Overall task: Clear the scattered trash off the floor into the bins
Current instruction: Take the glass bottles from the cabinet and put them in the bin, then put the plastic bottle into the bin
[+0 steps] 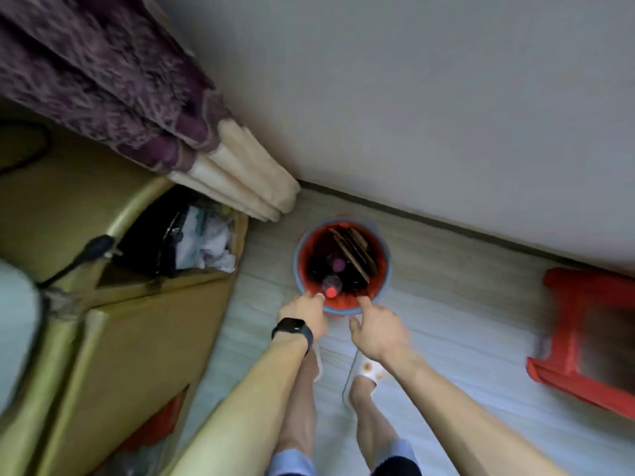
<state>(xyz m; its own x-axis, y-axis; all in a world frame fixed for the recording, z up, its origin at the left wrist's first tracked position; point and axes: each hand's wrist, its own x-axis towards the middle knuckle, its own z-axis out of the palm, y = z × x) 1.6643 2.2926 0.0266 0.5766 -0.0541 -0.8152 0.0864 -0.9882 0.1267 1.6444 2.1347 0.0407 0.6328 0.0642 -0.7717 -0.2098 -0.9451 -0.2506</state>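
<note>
A round bin (384, 266) with a red liner stands on the floor by the wall. It holds dark bottles, flat cardboard pieces (354, 249) and a bottle with a red cap (331, 292) leaning at its near rim. My left hand (305, 316), wearing a black watch, hovers at the near-left rim with its fingertips right beside the red cap, loosely curled and not around it. My right hand (376, 329) is at the near-right rim, index finger stretched onto the liner's edge and holding nothing.
A large cardboard box (147, 324) at the left holds a black bag with white crumpled paper (209, 245). A red plastic stool (584, 338) stands at the right. A purple curtain (113, 73) hangs down to the floor behind the box. My slippered feet are below the hands.
</note>
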